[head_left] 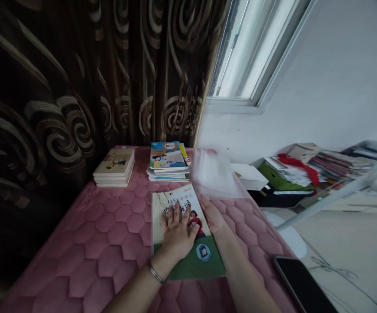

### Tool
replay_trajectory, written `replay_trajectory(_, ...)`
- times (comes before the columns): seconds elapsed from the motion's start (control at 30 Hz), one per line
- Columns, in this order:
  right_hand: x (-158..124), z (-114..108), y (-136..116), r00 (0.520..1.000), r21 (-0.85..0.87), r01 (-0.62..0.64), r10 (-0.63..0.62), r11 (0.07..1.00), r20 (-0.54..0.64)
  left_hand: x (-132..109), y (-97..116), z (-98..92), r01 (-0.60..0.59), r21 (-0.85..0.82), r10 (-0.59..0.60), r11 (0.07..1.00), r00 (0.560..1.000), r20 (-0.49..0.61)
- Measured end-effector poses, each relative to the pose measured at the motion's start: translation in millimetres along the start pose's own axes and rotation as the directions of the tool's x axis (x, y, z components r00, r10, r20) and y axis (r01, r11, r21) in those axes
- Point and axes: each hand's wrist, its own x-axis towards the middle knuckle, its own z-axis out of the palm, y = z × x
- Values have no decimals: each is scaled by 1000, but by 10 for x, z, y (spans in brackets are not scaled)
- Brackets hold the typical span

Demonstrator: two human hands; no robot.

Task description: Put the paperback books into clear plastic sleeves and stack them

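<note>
A paperback book (188, 265) with a cream and green cover lies on a pink quilted surface in front of me. Flat on its cover, fingers spread, rests my left hand (178, 232), with a bracelet at the wrist. My right hand (213, 217) is against the book's right edge, its fingers stretched out along that side; some fingertips are hard to make out. Just beyond them lie clear plastic sheets (216, 176), which look like book covers.
Behind the book stand a stack of cream books (115, 167) and a stack with a blue mathematics textbook (167, 155) on top. A phone (302, 282) lies at the right edge. A white box (249, 176) and piled papers (282, 167) are farther right. A dark curtain (136, 78) hangs behind.
</note>
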Motion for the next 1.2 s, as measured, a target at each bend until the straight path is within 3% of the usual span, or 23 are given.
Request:
replay_trajectory(0.03, 1, -30, 1, 1000, 2, 11, -11, 1000, -2, 3, -12, 38, -10, 22, 10, 1000, 1000, -13)
replay_trajectory(0.1, 4, -81, 41, 993, -169, 72, -87, 983, -83, 9, -25, 102, -26, 68, 29, 997, 999, -42)
replay_trajectory(0.2, 24, -136, 112, 958, -498, 105, -223, 861, -183, 15, -27, 169, -35, 132, 45, 991, 997, -68)
replay_trajectory(0.3, 29, -134, 143, 931, -672, 59, -285, 738, -231, 9, -36, 208, -46, 184, 61, 982, 995, -78)
replay_trajectory(0.43, -23, -70, 145, 938, -919, -91, -276, 384, -209, -47, -120, 177, -65, 217, 86, 974, 992, -89)
replay_trajectory(0.53, -64, -42, 128, 954, -960, -142, -225, 243, -198, -130, -255, 84, -47, 224, 72, 974, 992, -106)
replay_trajectory(0.7, -79, -39, 109, 960, -971, -151, -205, 188, -189, -258, -492, -55, 48, 257, -17, 965, 992, -121)
replay_trajectory(0.83, -61, -43, 150, 964, -984, -146, -209, 99, -164, -201, -383, -45, 125, 271, -99, 955, 989, -107)
replay_trajectory(0.9, -51, -46, 174, 965, -988, -140, -216, 58, -150, -81, -199, 0, 88, 246, -77, 965, 996, -52)
replay_trajectory(1.03, -57, -47, 167, 973, -993, -106, -200, 45, -113, 285, 131, 141, -112, 145, 107, 983, 993, 42)
replay_trajectory(1.1, -72, -41, 142, 976, -993, -103, -185, 50, -111, 454, 158, 201, -104, 129, 104, 986, 995, 5)
replay_trajectory(1.2, -86, -32, 122, 974, -989, -133, -177, 68, -143, 596, 25, 222, -24, 133, 38, 991, 993, -107)
